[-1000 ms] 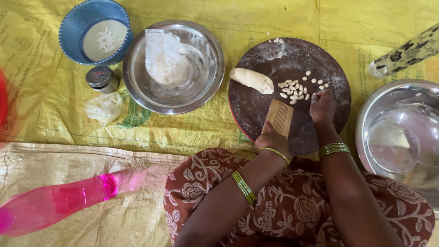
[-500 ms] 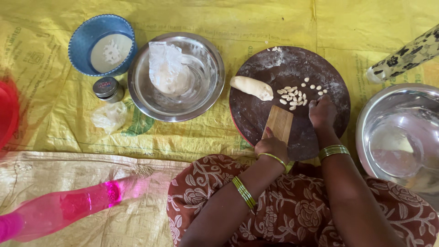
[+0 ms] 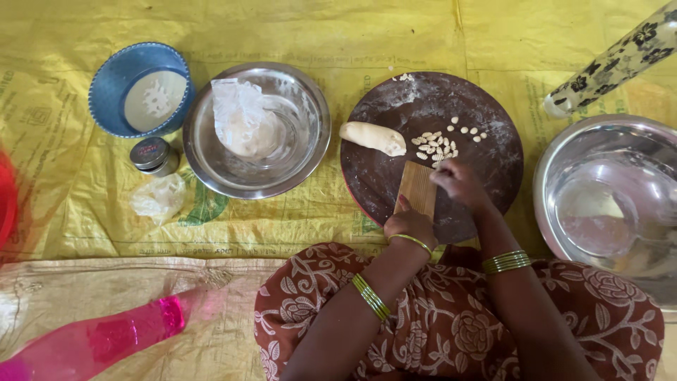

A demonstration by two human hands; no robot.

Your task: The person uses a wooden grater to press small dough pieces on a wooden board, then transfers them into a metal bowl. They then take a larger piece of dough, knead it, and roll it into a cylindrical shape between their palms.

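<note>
Nearest in, the left hand (image 3: 411, 224) braces the near end of a small ridged wooden board (image 3: 417, 189) that leans on the near edge of the round dark wooden board (image 3: 451, 120). The right hand (image 3: 460, 182) has its fingers pressed together at the ridged board's far corner, seemingly on a bit of dough, though the piece itself is hidden. That dough looks soft and light, likely to squash or stick, best rolled under the fingertips. Just beyond lies a cluster of small shaped dough pieces (image 3: 438, 146), roughly twenty, with one dough log (image 3: 373, 137) towards the left edge. Left, on the yellow sheet (image 3: 84, 219): two steel bowls, one steel bowl (image 3: 303, 116) holding a plastic-wrapped lump, the other right steel bowl (image 3: 606, 190) empty; one blue bowl (image 3: 116, 77); one small tin (image 3: 151, 154).
</note>
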